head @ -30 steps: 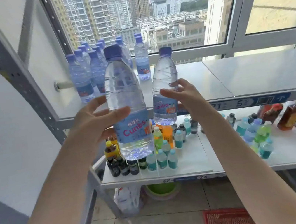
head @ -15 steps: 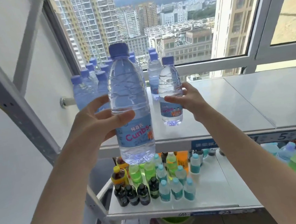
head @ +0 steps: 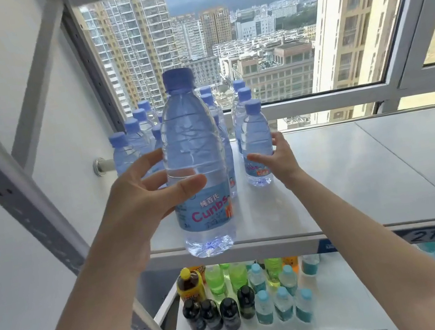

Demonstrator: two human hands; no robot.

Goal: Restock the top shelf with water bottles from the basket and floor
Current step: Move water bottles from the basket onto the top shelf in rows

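Right bottle [head: 256, 136] set onto top shelf [head: 354, 171], right hand [head: 278, 161] gripping | left hand [head: 137, 206] grips full bottle [head: 192, 146]

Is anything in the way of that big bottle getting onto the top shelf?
Nothing visible. The big bottle in the left grip hangs at the front edge of the top shelf, with bare shelf just beyond it. The stocked bottles stand further back, and the right grip holds a second bottle off to its right.

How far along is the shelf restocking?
Done: a cluster of bottles stands back-left on the top shelf. In hand: left hand holds a bottle at the front edge; right hand grips a second bottle standing there. Left: unknown, basket and floor out of view.
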